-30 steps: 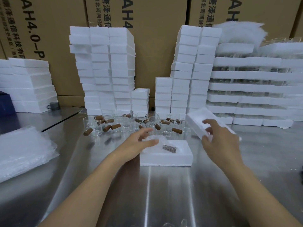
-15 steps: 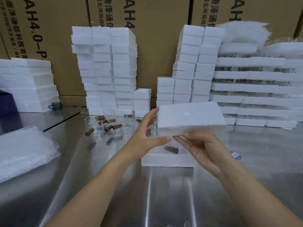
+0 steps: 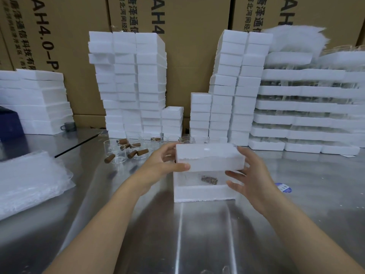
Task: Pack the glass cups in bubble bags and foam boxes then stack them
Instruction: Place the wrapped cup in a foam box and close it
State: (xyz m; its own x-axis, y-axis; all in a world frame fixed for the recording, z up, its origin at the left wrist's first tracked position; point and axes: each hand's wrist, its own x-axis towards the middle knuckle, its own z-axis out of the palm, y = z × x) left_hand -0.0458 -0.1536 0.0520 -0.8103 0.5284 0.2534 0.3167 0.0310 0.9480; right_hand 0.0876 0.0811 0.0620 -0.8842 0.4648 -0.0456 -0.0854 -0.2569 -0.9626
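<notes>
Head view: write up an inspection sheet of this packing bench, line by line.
Surface: shiny steel table, reflective.
Job's things: white foam lid held over the open white foam box, which stands on the table with a wrapped item inside; clear glass cups with brown handles grouped behind; pile of clear bubble bags at left.
Clutter: round blue sticker right of the box; small grey mug at far left.
Hands: left hand grips the lid's left end; right hand grips its right end.
Cables: nothing seen.
Surroundings: tall stacks of white foam boxes against brown cardboard cartons.
</notes>
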